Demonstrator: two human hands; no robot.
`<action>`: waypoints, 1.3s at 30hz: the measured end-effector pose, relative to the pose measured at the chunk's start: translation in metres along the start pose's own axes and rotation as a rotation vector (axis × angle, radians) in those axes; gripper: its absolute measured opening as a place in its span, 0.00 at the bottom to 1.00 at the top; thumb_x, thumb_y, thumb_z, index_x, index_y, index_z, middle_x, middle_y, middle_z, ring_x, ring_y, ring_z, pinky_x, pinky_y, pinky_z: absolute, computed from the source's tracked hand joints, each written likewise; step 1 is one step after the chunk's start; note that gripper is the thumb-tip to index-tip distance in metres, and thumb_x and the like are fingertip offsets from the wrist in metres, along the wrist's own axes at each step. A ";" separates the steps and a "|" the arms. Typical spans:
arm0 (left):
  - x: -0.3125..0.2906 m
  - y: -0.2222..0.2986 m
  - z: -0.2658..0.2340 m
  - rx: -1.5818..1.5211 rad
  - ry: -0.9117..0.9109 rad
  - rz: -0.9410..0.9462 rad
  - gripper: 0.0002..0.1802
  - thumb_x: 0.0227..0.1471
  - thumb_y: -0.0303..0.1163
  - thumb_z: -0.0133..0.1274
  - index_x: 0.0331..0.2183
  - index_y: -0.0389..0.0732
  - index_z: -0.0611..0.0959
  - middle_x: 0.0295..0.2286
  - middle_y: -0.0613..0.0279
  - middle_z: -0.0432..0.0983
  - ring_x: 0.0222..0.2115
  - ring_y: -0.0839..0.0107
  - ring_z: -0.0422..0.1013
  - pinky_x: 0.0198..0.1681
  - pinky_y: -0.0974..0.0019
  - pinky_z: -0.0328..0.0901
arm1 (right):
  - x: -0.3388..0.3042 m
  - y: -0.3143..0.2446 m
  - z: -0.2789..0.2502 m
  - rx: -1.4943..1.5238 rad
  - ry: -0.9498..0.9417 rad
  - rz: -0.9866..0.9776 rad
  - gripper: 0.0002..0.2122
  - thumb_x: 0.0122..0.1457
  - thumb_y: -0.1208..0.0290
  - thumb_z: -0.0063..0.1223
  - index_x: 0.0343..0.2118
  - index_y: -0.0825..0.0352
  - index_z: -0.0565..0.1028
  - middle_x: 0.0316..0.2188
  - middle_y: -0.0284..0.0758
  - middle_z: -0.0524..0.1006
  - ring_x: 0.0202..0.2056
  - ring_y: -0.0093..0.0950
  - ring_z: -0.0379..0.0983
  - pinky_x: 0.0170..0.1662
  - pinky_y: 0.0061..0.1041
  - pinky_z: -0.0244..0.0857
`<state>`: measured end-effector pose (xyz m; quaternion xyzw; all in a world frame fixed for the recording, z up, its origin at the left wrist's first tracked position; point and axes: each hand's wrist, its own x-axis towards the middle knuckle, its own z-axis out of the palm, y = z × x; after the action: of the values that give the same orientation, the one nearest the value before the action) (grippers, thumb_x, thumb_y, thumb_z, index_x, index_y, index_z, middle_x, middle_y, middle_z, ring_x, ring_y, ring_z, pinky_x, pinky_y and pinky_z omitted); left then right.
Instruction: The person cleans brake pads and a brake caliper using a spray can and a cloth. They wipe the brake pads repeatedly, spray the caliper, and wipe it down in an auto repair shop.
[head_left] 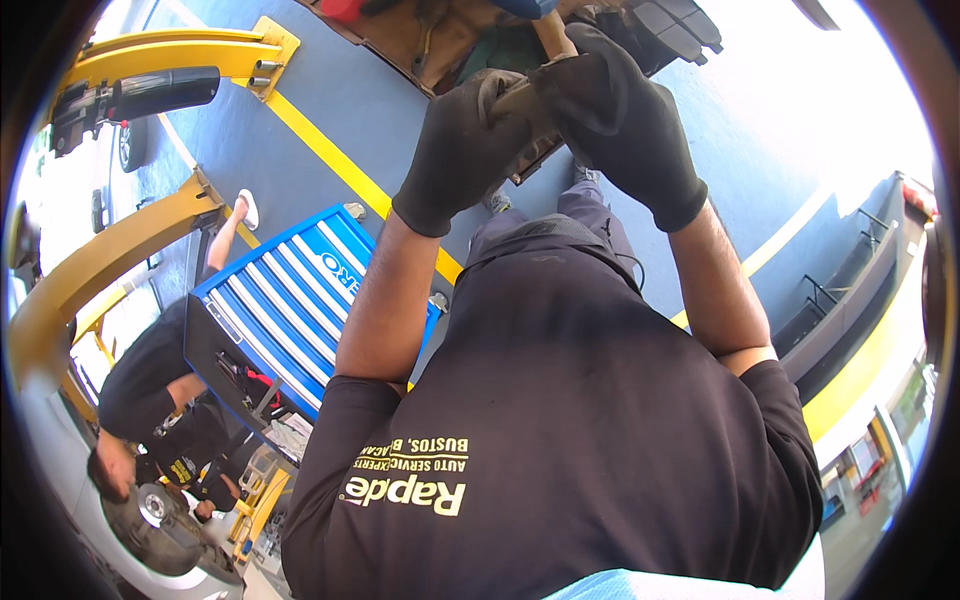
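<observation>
In the head view, my left hand (462, 150) and right hand (630, 125), both in dark gloves, come together near the upper edge, out past my belly; between them sits a dull grey-brown part (517, 102), the near corner of the brown tray (398, 42) showing beyond and below it. The left fingers curl round the part, closed on its near side; the right fingers fold over its other end and seem to press on it too; the fingertips of both are hidden, so I cannot tell just how they pinch. A tan shape (553, 38) shows just beyond my right hand; what it is, I cannot tell.

I judge the part to be stiff and fairly solid, with some weight to it, more likely to slip than to break if there is grease on it; its hard edges could catch the glove; I would hold it by both ends, thumbs on top and fingers underneath, leaving its middle free.

To my left stand a blue cabinet (300, 290) and a yellow arm (180, 58) over the blue floor (345, 110); past the cabinet a co-worker (150, 375) in black bends near a hub (152, 508).
</observation>
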<state>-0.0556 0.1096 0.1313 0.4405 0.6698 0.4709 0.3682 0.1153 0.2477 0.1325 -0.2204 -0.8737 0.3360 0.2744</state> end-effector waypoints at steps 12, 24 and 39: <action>-0.001 -0.002 0.006 0.217 -0.055 0.203 0.11 0.59 0.27 0.58 0.44 0.37 0.83 0.32 0.54 0.83 0.28 0.63 0.83 0.33 0.63 0.76 | 0.008 -0.010 0.000 0.039 0.038 0.094 0.29 0.58 0.69 0.71 0.63 0.62 0.72 0.44 0.49 0.85 0.44 0.49 0.85 0.48 0.40 0.81; 0.003 -0.014 0.001 0.155 0.006 0.092 0.17 0.58 0.28 0.54 0.48 0.31 0.82 0.33 0.56 0.85 0.27 0.73 0.84 0.28 0.69 0.76 | -0.034 -0.005 -0.010 0.082 -0.068 0.152 0.26 0.60 0.70 0.70 0.61 0.61 0.73 0.46 0.42 0.85 0.47 0.42 0.85 0.49 0.37 0.80; 0.006 0.012 0.012 0.200 0.112 0.139 0.13 0.55 0.34 0.63 0.38 0.35 0.85 0.35 0.48 0.84 0.33 0.51 0.82 0.38 0.56 0.76 | -0.016 -0.017 0.006 -0.166 0.108 0.022 0.31 0.61 0.68 0.70 0.67 0.61 0.71 0.49 0.45 0.85 0.43 0.45 0.86 0.46 0.38 0.81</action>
<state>-0.0435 0.1206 0.1391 0.4932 0.7009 0.4500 0.2511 0.1204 0.2244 0.1355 -0.2696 -0.8800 0.2529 0.2982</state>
